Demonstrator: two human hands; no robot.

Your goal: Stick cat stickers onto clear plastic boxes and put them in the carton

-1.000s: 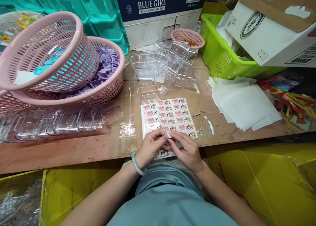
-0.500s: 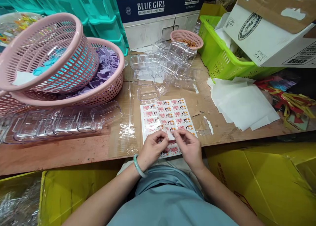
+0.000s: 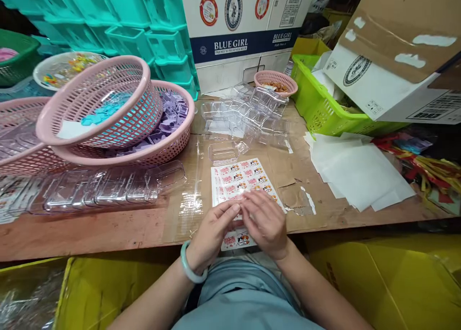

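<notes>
A white sticker sheet (image 3: 230, 178) printed with pink lettering and cartoon cats lies on the brown cardboard, overlapping another sheet at its left side. Over its lower half, my left hand (image 3: 216, 226), with a pale green bangle (image 3: 190, 265) at the wrist, is closed in a pinch on part of the sheet. My right hand (image 3: 265, 219) meets it at the fingertips, its fingers bent together. Whatever is between the right fingers is hidden. Printed stickers show below the hands at the table edge.
Clear plastic cases (image 3: 252, 109) lie beyond the sheet, and a row of clear trays (image 3: 104, 188) at left. Pink baskets (image 3: 173, 154) hold purple and blue pieces. White papers (image 3: 356, 171) lie at right, before a green crate (image 3: 320, 99). Teal bins (image 3: 169, 70) and a beer carton (image 3: 230, 70) stand behind.
The view has tilted up and shifted left. Both hands have come closer together, and the right fingers now cover the white lifted corner that showed between the fingertips.
</notes>
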